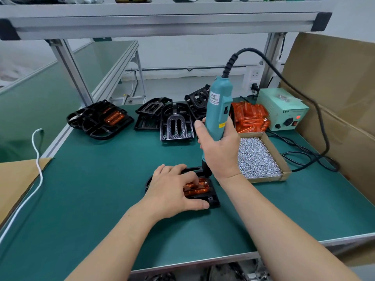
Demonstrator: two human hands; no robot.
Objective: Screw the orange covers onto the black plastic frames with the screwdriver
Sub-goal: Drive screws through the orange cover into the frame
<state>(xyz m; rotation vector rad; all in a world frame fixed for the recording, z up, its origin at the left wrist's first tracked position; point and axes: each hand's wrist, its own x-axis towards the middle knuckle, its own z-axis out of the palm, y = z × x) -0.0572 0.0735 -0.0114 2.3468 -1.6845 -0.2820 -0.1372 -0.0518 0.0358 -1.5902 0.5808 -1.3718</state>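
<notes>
Mid-screw here, I reckon. The right hand point(218, 147) is wrapped round the teal screwdriver point(218, 106), held upright with its tip down at the far right corner of the black frame point(213, 201). The frame sits about mid-table, nearer the front edge. The left hand point(172, 191) lies over the orange cover point(199, 189), fingers pressing it down, thumb along the frame's near side. Can't see the screw itself, the hand hides it.

Next up is probably another corner, so a fresh screw from the screw box point(257, 157) just right of the frame. Plenty of open mat left and front. The right edge is tighter, with the cable point(248, 49) and cardboard wall point(334, 78).
</notes>
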